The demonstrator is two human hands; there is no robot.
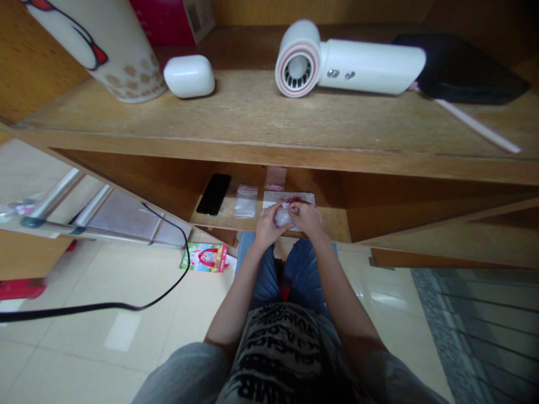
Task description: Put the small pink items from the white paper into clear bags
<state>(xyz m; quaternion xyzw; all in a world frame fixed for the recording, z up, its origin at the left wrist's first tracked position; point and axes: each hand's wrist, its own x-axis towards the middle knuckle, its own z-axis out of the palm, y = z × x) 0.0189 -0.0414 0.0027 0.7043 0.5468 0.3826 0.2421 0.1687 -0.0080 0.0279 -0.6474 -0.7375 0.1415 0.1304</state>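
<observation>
Over the lower wooden shelf, my left hand [269, 225] is closed around the edge of a small clear plastic bag [283, 217]. The fingers of my right hand [306, 216] are pinched together at the bag's upper part. Beneath both hands lies a white sheet [269, 197], with a cluster of small dark pink pieces [291, 200] at its middle, too small to name. Left of it is a stack of clear plastic bags [246, 202]. Behind the sheet lies another clear bag [276, 178] with small pink pieces inside.
A black phone [214, 194] lies at the lower shelf's left. The upper shelf [252, 120] overhangs, bearing a cup [126, 62], a white earbud case [189, 76], a handheld fan [357, 64] and a black box-like object [467, 67]. A black cable [126, 306] crosses at left.
</observation>
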